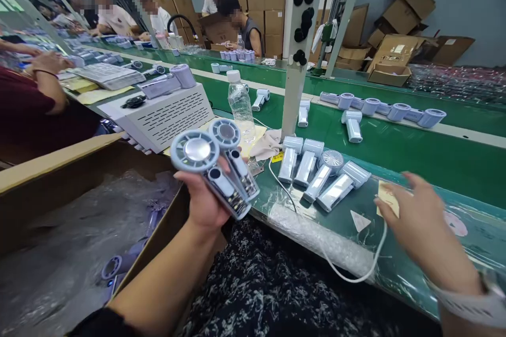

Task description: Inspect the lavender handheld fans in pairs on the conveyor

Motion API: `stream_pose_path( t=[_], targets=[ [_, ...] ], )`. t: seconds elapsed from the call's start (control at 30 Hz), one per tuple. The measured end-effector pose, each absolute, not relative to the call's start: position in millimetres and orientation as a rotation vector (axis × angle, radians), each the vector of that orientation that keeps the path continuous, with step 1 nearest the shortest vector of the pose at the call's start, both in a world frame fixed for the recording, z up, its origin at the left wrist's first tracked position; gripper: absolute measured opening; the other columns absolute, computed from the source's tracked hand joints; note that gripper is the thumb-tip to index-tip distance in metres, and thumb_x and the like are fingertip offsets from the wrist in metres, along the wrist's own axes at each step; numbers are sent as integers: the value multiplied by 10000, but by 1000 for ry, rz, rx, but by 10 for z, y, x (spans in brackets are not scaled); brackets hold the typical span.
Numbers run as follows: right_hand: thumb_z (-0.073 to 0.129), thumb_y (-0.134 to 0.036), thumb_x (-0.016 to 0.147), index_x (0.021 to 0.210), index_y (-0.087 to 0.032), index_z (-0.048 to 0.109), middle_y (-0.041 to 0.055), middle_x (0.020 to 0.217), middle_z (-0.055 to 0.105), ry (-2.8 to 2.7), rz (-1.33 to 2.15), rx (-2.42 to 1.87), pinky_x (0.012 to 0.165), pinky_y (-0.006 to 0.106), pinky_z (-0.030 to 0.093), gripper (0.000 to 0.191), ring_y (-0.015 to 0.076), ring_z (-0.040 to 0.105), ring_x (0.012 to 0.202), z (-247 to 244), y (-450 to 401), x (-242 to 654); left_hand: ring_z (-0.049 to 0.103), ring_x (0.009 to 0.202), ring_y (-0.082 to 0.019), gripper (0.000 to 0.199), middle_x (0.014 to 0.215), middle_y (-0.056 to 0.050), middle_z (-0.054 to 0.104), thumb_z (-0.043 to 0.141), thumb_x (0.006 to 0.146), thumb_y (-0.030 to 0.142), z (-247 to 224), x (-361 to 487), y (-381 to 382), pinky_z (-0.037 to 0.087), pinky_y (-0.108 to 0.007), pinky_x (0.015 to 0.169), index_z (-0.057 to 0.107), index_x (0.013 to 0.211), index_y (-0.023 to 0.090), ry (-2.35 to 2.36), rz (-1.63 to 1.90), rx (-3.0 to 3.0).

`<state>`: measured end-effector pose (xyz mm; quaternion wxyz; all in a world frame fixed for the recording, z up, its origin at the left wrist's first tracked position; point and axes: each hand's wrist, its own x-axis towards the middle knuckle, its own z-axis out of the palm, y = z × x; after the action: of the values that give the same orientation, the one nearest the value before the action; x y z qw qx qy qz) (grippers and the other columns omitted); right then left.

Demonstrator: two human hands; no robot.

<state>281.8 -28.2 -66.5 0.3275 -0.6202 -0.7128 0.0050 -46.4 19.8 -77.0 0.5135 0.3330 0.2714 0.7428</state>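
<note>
My left hand [207, 202] is wrapped around two pale blue handheld fans, the front fan [196, 151] and the rear fan [226, 134]. Their round heads point up, and circuit boards show in the opened handles. Over the bench at right, my right hand [425, 221] is blurred, its fingers apart. Beside its thumb is a small yellowish piece of paper [386, 197]; whether they touch, I cannot tell. A white cable [379, 253] loops up close to that paper. Several fans, among them a closed-up fan [340, 187], lie in a row between my hands.
A cardboard box [67, 160] with plastic bags and purple fans stands at left. Behind my left hand are a slotted white unit [174, 116] and a plastic bottle [240, 100]. A post [294, 79] rises before the green conveyor [395, 152]. Co-workers sit beyond.
</note>
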Motion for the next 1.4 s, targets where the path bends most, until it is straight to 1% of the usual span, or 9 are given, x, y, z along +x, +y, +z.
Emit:
stream_pose_path(
  t=[0.1, 0.23, 0.33, 0.57, 0.73, 0.87, 1.03, 1.17, 1.4],
  targets=[
    [532, -303, 976, 1091, -180, 751, 223, 1424, 585, -2011, -256, -1499, 1059, 659, 455, 276, 449, 535, 1335, -543, 224, 2521, 747, 971, -319, 733, 967, -109, 762, 663, 642, 910, -945, -762, 28, 628, -414, 853, 680, 679, 178, 695, 1590, 875],
    [517, -135, 974, 820, -179, 765, 138, 985, 764, -2443, -190, -1336, 977, 547, 534, 295, 310, 704, 1007, -477, 953, 1551, 744, 885, -258, 690, 863, -89, 752, 713, 647, 856, -1117, -866, -258, 623, -335, 797, 723, 733, 171, 721, 1361, 755],
    [604, -236, 1015, 919, -162, 749, 118, 1066, 752, -2439, -213, -1304, 1001, 503, 533, 189, 273, 684, 1081, -555, 1424, 1024, 724, 837, -214, 695, 944, -98, 766, 697, 664, 858, -1141, -841, -412, 611, -309, 799, 708, 733, 166, 680, 1246, 588],
    [554, -165, 967, 834, -178, 769, 201, 1231, 689, -2388, -160, -1096, 1083, 681, 434, 254, 423, 577, 1258, -209, 1142, 1072, 703, 820, -205, 742, 923, -116, 757, 689, 639, 889, -1240, -819, -354, 582, -283, 755, 667, 701, 150, 531, 1147, 425],
    [594, -269, 1012, 1069, -299, 695, 66, 1484, 579, -2450, 716, -702, 1101, 505, 493, 120, 309, 524, 1407, -33, 521, 1173, 694, 765, -202, 784, 772, -98, 718, 708, 593, 899, -1289, -648, -210, 536, -254, 658, 679, 707, 124, 421, 938, 521],
    [748, -411, 930, 1533, -280, 407, 138, 1492, 587, -2451, 1427, -764, 1063, 444, 521, 704, 301, 583, 1362, -190, 564, 1189, 643, 627, -148, 742, 735, -79, 708, 777, 582, 845, -1353, -509, -251, 474, -223, 534, 671, 706, 120, 442, 767, 539],
    [635, -536, 988, 1146, -203, 726, 83, 1128, 749, -2506, 1370, -775, 893, 355, 543, 379, 256, 701, 1030, -267, 540, 1119, 693, 705, -185, 709, 745, -75, 715, 800, 603, 805, -1422, -505, -334, 545, -257, 636, 700, 756, 119, 386, 735, 510],
    [384, -642, 1062, 1082, -196, 776, 85, 958, 781, -2373, 1209, -971, 712, 325, 535, 594, 230, 704, 821, -291, 453, 1084, 718, 773, -207, 776, 879, -131, 757, 680, 684, 864, -1435, -503, -367, 574, -281, 693, 706, 833, 103, 373, 738, 462],
    [454, -586, 1059, 1451, -292, 651, 89, 1467, 656, -2208, 1452, -1005, 1147, 501, 480, 528, 331, 600, 1366, -270, 426, 1669, 741, 876, -225, 785, 1026, -147, 739, 593, 696, 917, -1355, -433, -299, 617, -294, 734, 633, 694, 133, 168, 770, 447]
  ],
)
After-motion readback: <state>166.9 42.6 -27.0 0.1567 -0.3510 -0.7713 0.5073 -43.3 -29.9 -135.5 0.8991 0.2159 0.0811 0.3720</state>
